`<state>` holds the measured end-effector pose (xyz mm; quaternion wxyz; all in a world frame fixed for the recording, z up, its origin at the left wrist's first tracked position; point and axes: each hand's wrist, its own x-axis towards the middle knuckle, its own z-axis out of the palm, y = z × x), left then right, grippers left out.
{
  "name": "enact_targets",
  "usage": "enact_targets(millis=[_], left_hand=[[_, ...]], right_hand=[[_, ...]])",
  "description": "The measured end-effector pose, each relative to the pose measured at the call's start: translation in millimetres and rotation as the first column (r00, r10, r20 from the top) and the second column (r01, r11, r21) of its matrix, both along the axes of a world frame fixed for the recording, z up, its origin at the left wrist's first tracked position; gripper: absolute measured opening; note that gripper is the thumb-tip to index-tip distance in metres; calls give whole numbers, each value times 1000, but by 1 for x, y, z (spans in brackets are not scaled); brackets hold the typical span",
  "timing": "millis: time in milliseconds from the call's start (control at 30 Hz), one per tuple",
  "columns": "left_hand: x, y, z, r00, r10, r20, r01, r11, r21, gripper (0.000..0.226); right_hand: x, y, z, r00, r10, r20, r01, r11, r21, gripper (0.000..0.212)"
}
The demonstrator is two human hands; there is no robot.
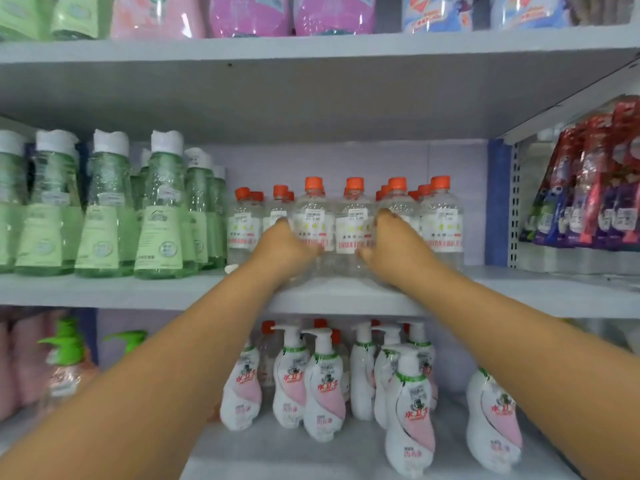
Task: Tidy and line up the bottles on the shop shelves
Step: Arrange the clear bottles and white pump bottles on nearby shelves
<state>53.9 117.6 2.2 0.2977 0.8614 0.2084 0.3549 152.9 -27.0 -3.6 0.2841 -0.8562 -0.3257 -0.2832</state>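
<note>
Nearest, on the grey bottom shelf [311,455]: white pump bottles with pink labels [323,386], standing upright in a loose, uneven cluster, one well apart at the right; further left, blurred pinkish bottles with green pump heads [67,362].

Above these, two bare forearms reaching up and inward to the grey middle shelf [346,296]. Left hand [284,247] wrapped round the left flank of the front pair of clear plastic bottles with orange caps [334,230], fingers [282,221] curled out of sight behind the bottle, thumb across its front. Right hand [391,251] mirroring it on the right flank, fingers curled round the back, thumb pressed on the front near the label's lower edge. Between both hands, two front bottles upright, side by side and touching (white labels with red print facing out).

Behind and beside that pair, more of the same orange-capped bottles in rows, all upright, in the middle of the shelf. Left of them, tall green translucent bottles with white caps [159,209], packed close. Right, past a blue upright, red and purple foil pouches [585,188] leaning.

Farthest, on the top shelf: green, pink and blue soft refill bags [249,13].
</note>
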Motion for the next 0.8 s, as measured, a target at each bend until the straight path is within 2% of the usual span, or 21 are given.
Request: enact_targets(millis=[33,100,200,267,333,433,533,633,733,800], left_hand=[[-8,-3,-1,998,20,60,-21,1000,20,68],[-34,-8,-9,976,-42,215,36,999,29,69],[-92,-17,-55,889,-161,428,179,984,-1,48],[-126,-19,-106,850,-91,519,164,982,-98,34],[-149,-7,-160,851,36,524,94,971,-220,27],[-177,30,-223,879,225,420,-61,928,-368,23],[-204,80,-250,883,328,337,-177,895,-409,23],[-222,135,-259,883,358,303,-229,893,-388,24],[-231,187,-263,886,337,318,-206,901,-383,20],[-231,224,-268,892,315,324,-186,909,-372,27]], right_hand=[[-4,-5,1,999,28,-40,-27,999,27,49],[-20,-19,-4,990,111,-83,-100,986,133,53],[-65,-43,-39,933,359,-10,-327,862,388,41],[-97,-49,-78,844,536,38,-478,718,506,33],[-115,-44,-123,769,639,-25,-515,642,568,32],[-126,-13,-180,674,671,-308,-462,709,532,31],[-135,27,-213,567,629,-531,-415,776,475,27],[-151,70,-227,552,578,-601,-433,815,385,34],[-165,122,-233,553,538,-636,-441,837,325,44],[-172,162,-237,577,522,-629,-435,847,304,48]])
